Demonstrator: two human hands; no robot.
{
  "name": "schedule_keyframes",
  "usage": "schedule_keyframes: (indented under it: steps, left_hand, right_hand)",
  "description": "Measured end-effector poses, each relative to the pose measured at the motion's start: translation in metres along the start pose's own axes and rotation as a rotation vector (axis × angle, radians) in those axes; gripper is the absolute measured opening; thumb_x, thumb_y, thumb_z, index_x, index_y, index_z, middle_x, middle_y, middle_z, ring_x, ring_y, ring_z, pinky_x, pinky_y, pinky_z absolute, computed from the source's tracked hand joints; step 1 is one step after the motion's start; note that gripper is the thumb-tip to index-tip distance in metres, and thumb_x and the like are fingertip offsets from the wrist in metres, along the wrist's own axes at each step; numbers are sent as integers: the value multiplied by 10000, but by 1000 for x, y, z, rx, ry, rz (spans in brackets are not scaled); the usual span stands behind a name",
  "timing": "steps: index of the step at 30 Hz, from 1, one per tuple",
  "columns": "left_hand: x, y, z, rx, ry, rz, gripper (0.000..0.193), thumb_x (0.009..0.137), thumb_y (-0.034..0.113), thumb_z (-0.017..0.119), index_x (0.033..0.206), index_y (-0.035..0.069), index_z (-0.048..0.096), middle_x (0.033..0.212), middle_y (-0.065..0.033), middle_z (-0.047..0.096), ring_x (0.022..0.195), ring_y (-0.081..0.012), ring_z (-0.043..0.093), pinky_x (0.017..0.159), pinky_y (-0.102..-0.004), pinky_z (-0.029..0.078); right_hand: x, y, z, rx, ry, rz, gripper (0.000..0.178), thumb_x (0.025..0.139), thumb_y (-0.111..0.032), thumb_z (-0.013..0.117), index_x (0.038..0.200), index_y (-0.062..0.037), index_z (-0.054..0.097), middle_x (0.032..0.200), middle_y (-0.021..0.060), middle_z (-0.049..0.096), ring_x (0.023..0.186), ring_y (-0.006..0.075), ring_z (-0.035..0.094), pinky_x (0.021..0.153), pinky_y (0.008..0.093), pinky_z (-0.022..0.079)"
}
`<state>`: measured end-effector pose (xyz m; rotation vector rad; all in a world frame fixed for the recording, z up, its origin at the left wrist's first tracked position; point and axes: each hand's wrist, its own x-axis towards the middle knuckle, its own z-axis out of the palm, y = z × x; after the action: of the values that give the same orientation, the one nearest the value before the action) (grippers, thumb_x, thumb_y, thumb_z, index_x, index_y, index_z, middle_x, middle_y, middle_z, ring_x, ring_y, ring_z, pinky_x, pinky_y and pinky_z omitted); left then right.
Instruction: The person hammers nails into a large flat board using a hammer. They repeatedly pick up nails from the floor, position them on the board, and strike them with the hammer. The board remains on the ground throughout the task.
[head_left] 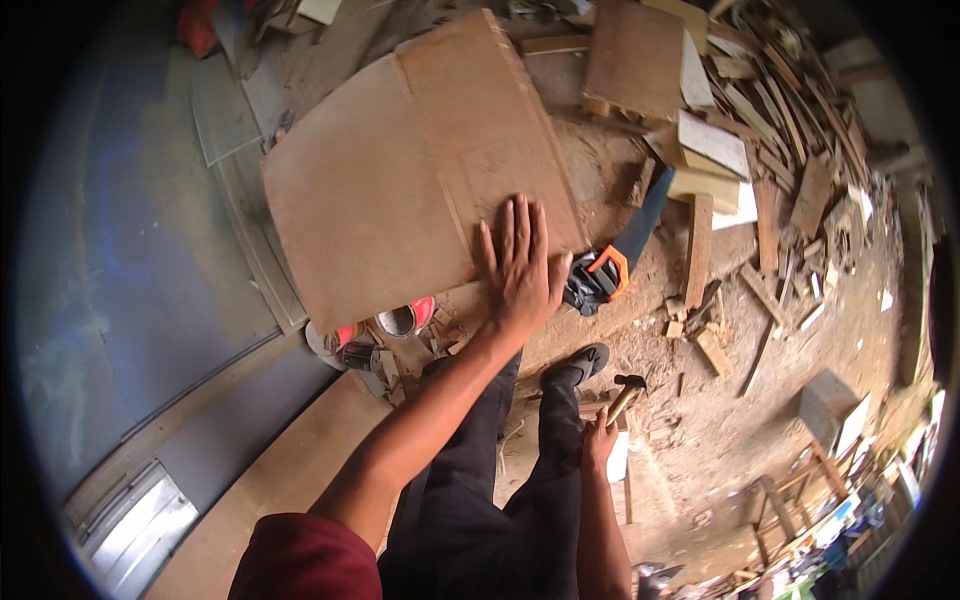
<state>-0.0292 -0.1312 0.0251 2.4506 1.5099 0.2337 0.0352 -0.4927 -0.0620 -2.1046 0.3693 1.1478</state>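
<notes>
My left hand (520, 268) lies flat near the right corner of a large brown wooden panel (370, 180), fingers stretched out and thumb apart. A narrow seam or strip runs across the panel. Low on the right, beside my leg, my right hand (599, 438) is closed round the handle of a hammer (622, 400), whose dark head points up and away from me. Just right of the panel's corner lies a handsaw (640, 225) with a dark blade and an orange and black handle. What supports the panel underneath is hidden.
Red-rimmed cans (405, 318) stand under the panel's near edge. A large grey-blue sheet (150, 250) takes up the left side. Wood offcuts (765, 300) and a heap of planks (790, 110) cover the dusty ground at right. My shoe (575, 367) stands near the hammer.
</notes>
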Motion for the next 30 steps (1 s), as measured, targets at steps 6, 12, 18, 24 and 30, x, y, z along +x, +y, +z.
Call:
schedule_keyframes:
  steps: [6,12,18,24,30]
  left_hand:
    - [-124,49,96,-493,-356,202,570,943,206,590,1444,-5,422,1477,-242,434,1394,-383,402,1163,-536,263]
    - [-179,9,245,-307,-386,121,298,933,207,595,1148,8,645,1093,-171,678,1050,-363,613,970,-495,411]
    - [-119,-24,370,-240,-270,100,207,975,207,551,1067,52,652,1060,-141,660,1031,-355,606,939,-500,409]
    - [-83,-53,463,-160,-208,-6,113,935,138,610,1002,53,638,1010,-163,620,955,-399,599,841,-506,459]
    - [-92,-62,484,-132,-219,18,101,896,153,664,957,74,649,960,-130,603,953,-366,607,862,-481,453]
  right_hand:
    - [20,47,-6,119,-47,46,346,1022,-427,565,859,-134,477,606,-54,407,450,55,380,395,238,314]
    - [66,95,9,86,38,-81,345,1019,-376,589,852,-102,464,604,-33,441,432,69,411,375,252,346]
    - [73,33,-11,78,-68,130,412,1001,-356,618,964,52,575,774,83,582,708,148,525,670,317,456]
    - [72,1,-17,47,-34,77,343,1003,-310,630,974,24,564,760,60,576,695,128,524,662,302,452]
    - [72,2,-14,102,-118,167,308,1004,-289,636,979,9,561,751,25,563,652,84,497,607,263,424]
